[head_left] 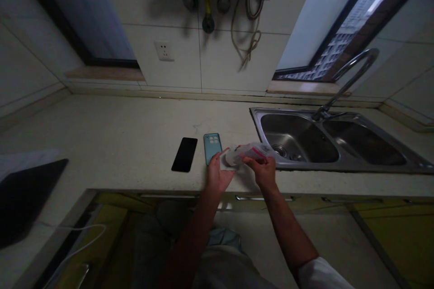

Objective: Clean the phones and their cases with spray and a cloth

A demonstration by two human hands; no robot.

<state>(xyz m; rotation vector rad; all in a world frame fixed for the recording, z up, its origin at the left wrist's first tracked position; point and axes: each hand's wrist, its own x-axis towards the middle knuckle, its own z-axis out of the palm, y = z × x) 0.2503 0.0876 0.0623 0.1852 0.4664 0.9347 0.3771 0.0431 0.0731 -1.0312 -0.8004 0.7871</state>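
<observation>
The left hand (219, 172) had its grip closed on the left end of a crinkled white-and-pink packet (247, 151). The right hand (265, 170) pinched the packet's near edge between thumb and fingers. The packet was held low over the table (118, 135), between the teal phone (212, 147) and the sink (298, 137). Dim light blurred its print, and it was probably thin plastic. The fingertips were partly hidden behind it. Both forearms reached forward, hands angled toward each other.
</observation>
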